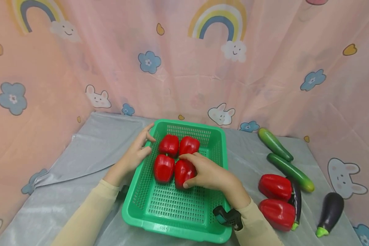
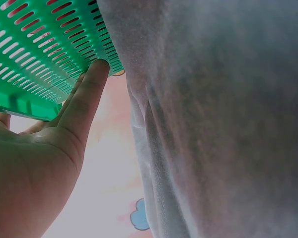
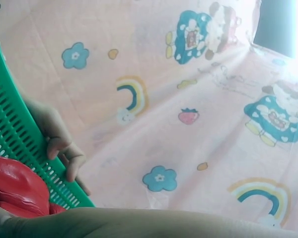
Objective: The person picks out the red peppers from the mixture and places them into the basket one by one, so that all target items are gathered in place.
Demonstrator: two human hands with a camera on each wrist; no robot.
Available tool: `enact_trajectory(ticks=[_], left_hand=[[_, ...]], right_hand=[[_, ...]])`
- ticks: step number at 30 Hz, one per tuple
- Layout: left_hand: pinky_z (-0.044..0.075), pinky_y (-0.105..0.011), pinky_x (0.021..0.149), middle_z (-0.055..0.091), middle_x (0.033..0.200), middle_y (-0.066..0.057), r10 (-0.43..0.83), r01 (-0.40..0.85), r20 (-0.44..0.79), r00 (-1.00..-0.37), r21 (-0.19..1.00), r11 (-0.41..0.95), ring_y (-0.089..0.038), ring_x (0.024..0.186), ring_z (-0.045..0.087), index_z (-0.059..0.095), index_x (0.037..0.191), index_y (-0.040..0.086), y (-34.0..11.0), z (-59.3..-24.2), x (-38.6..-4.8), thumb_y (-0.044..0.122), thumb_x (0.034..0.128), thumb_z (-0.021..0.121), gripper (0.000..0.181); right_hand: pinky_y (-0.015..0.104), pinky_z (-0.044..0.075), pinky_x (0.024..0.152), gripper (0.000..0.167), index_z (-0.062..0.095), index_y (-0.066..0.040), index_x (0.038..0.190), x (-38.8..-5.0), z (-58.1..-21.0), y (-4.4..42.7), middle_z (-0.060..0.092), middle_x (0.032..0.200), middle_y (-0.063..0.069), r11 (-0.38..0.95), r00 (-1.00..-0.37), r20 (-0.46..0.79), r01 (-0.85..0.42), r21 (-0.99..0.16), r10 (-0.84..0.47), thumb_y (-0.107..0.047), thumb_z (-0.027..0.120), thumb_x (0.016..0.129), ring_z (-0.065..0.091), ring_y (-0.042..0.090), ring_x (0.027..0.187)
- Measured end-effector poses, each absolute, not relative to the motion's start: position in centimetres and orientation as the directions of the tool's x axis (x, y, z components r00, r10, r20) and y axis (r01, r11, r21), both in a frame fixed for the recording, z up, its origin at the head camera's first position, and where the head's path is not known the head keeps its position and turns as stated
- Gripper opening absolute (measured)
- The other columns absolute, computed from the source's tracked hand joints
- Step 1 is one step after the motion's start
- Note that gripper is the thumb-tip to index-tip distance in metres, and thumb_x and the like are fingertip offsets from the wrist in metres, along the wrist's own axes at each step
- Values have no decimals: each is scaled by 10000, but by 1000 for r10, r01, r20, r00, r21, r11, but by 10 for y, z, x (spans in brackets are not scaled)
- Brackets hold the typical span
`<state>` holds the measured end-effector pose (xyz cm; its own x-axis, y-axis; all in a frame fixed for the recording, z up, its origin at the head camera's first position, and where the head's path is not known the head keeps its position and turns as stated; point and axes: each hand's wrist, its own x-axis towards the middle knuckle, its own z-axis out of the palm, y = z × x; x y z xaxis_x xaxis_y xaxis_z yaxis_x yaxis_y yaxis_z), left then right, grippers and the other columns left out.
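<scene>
A green plastic basket (image 1: 184,233) with slotted walls stands in the middle of the head view, with several red bell peppers inside. My right hand (image 1: 210,173) reaches over its right side and grips the near right bell pepper (image 1: 182,171) between thumb and fingers. Beside that pepper sits another bell pepper (image 1: 164,169), and two more, a left one (image 1: 169,145) and a right one (image 1: 189,145), lie behind. My left hand (image 1: 135,153) holds the basket's left rim, its fingers hooked over the edge. In the left wrist view, one finger (image 2: 87,99) touches the slotted outside.
On the grey cloth (image 1: 89,147) at right lie two cucumbers (image 1: 275,145), two red bell peppers (image 1: 276,213) and a dark eggplant (image 1: 330,212). Another eggplant (image 1: 296,201) is partly hidden by those peppers. A pink patterned curtain (image 1: 184,68) hangs behind.
</scene>
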<state>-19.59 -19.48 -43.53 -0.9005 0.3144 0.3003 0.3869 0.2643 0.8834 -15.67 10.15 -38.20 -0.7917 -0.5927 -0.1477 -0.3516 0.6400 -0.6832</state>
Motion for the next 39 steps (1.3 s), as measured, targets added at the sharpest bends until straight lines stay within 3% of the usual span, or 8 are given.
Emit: enact_trajectory(ticks=[16,24,33,39], left_hand=[[264,-814,1181,197,1804,-136,310,394,310,-899,880,264,-442,1644,164,531,1120,-10,-194,-435,-196,-35,881,462,250],[245,-817,1186,202,1806,-113,309,390,305,-901,881,268,-424,1649,156,531,1110,-2,-194,-435,-197,-33,888,460,235],[235,-806,1199,205,1802,-133,307,391,308,-901,882,264,-435,1643,168,529,1117,-15,-194,-433,-196,-37,885,460,243],[252,-808,1191,204,1797,-166,307,394,309,-900,879,268,-455,1641,165,531,1111,-16,-193,-432,-195,-37,879,460,243]], right_hand=[[477,616,926,773,606,-70,1515,-154,-379,100,602,1377,90,650,-809,-122,-361,-668,-574,-181,938,826,591,288,1249],[460,612,933,761,599,-92,1526,-152,-375,101,594,1395,88,662,-820,-123,-353,-661,-559,-253,924,857,584,267,1256],[521,576,1029,708,599,-112,1536,-143,-360,104,571,1471,95,647,-822,-42,-415,-640,-568,-322,868,916,582,312,1323],[503,617,961,707,580,-169,1562,-133,-345,110,574,1490,79,621,-831,-7,-410,-668,-556,-361,842,935,579,263,1317]])
